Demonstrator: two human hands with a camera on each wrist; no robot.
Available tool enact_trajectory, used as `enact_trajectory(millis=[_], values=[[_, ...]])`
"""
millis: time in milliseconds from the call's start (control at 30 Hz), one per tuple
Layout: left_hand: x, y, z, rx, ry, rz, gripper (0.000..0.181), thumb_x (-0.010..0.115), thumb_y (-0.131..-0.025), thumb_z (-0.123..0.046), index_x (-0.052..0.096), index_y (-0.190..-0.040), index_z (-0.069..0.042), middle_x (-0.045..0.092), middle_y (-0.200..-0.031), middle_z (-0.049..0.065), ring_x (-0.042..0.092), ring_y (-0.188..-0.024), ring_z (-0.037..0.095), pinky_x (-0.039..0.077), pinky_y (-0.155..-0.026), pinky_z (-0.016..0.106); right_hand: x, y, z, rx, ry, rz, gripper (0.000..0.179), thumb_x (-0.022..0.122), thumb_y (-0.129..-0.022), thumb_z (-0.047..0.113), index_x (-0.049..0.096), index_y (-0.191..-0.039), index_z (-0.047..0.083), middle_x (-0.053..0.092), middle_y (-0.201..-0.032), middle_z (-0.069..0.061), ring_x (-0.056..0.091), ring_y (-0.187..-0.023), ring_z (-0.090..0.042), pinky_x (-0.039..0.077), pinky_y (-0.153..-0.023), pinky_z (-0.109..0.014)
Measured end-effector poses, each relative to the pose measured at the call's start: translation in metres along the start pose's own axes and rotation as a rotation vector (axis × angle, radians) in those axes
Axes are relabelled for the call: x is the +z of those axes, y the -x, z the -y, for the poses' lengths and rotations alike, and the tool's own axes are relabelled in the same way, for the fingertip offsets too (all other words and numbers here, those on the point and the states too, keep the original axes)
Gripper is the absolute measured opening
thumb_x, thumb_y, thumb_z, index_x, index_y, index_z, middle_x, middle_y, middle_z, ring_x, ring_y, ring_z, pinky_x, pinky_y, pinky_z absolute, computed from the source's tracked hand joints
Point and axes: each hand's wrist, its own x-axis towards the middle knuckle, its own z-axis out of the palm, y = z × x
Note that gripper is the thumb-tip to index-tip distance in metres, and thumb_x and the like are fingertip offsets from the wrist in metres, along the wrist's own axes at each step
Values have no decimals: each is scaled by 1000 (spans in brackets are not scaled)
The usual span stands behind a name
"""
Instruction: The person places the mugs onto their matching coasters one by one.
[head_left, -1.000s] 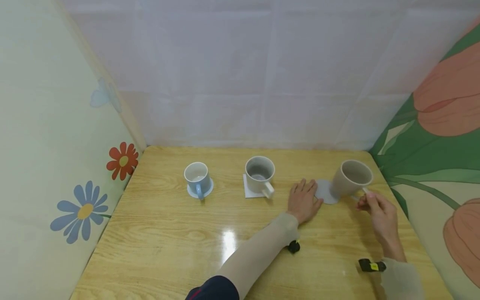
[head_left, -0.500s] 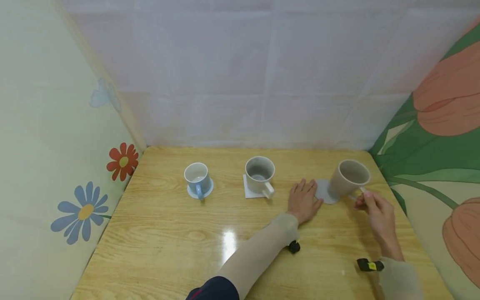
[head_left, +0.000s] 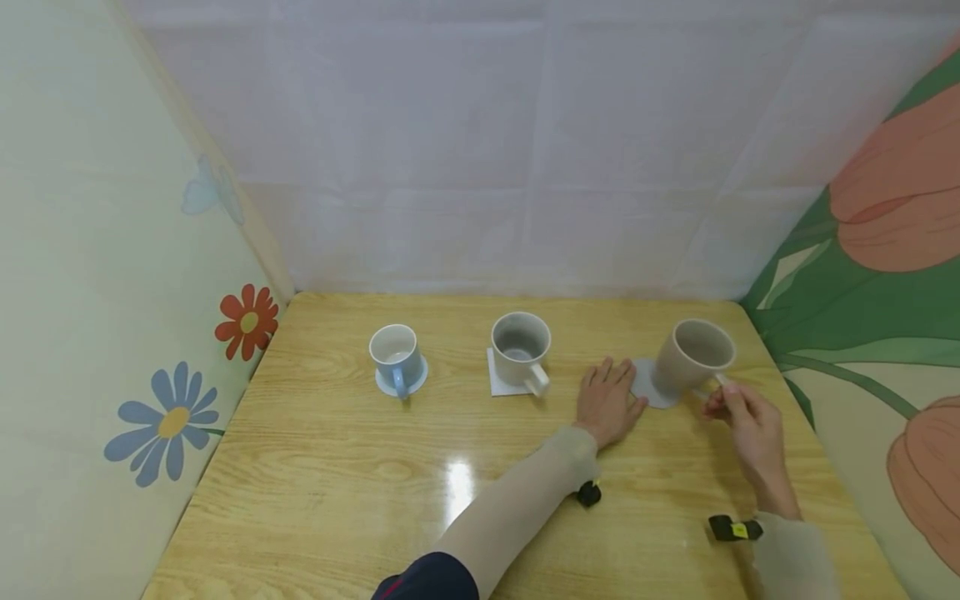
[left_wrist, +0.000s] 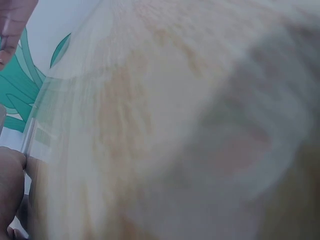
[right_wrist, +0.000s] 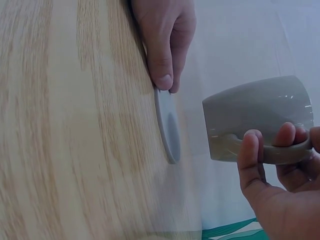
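Observation:
My right hand grips the handle of a grey-beige mug. In the right wrist view the mug hangs upright above the table, a gap between its base and a round grey coaster. In the head view the mug overlaps the right part of that coaster. My left hand lies flat on the table, fingers extended, left of the coaster; its thumb tip touches the coaster's edge. The left wrist view mostly shows blurred tabletop, with parts of hands at its left edge.
A small blue-and-white mug stands on a round coaster at the left. Another light mug sits on a square white coaster mid-table. The wooden table meets a white backdrop and printed flower side panels.
My right hand has moved slightly left with the mug, bringing it further over the round grey coaster. The left hand has stayed in place.

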Motion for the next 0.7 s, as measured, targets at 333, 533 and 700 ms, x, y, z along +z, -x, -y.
enact_trajectory(millis=[333, 533, 700], values=[[-1, 1, -1, 8, 26, -16, 64, 41, -112, -59, 35, -168, -28, 30, -175, -13, 21, -165, 15, 17, -136, 36, 0, 1, -1, 3, 25, 6, 33, 55, -111, 10, 61, -93, -17, 73, -82, 0, 73, -73, -8, 62, -68, -17], [1, 1, 1, 1, 22, -30, 65, 42, -111, -60, 36, -167, -29, 32, -174, -14, 23, -164, 14, 20, -135, 35, 0, 2, -3, 0, 52, 23, 35, 54, -112, 10, 59, -93, -18, 73, -82, 1, 73, -73, -7, 61, -68, -17], [1, 0, 1, -4, 47, -24, 65, 43, -111, -60, 36, -167, -29, 32, -174, -14, 23, -165, 14, 18, -135, 36, 1, 3, -6, 9, 68, 25, 38, 54, -112, 12, 57, -95, -22, 73, -82, 1, 73, -73, -7, 62, -69, -17]])
